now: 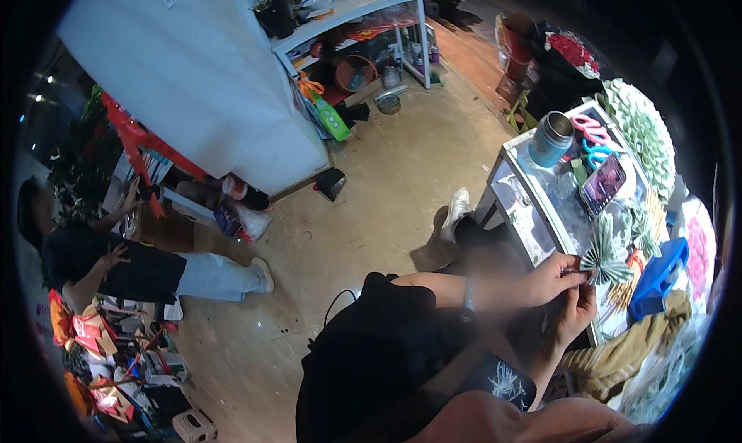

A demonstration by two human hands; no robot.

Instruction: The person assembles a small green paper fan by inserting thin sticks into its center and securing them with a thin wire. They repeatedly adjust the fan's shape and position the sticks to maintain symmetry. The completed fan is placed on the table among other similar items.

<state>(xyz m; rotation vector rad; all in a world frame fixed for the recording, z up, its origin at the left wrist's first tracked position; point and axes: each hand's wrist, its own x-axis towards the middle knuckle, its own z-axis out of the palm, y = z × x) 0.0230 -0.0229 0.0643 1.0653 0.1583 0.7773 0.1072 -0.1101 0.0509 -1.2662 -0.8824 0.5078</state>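
Over the near edge of a glass-topped display table (pixel 533 211), my left hand (pixel 550 279) pinches the base of a grey-green pleated paper fan (pixel 607 264), spread out to the right. A band circles my left wrist. Just below, my right hand (pixel 578 310) has its fingertips pressed together close to the fan's base; what lies between them is too small to tell. Another pleated green piece (pixel 640 225) lies beyond the fan. Thin wooden sticks (pixel 621 294) rest beside my right hand.
The table holds a lit phone (pixel 603 184), an open blue tumbler (pixel 552 138), pink scissors (pixel 589 128) and blue scissors (pixel 597 155). A blue plastic object (pixel 659 279) and brown cloth (pixel 630 350) lie at right. A person (pixel 116 261) stands at left beside packages. A white shelf table (pixel 348 14) stands behind.
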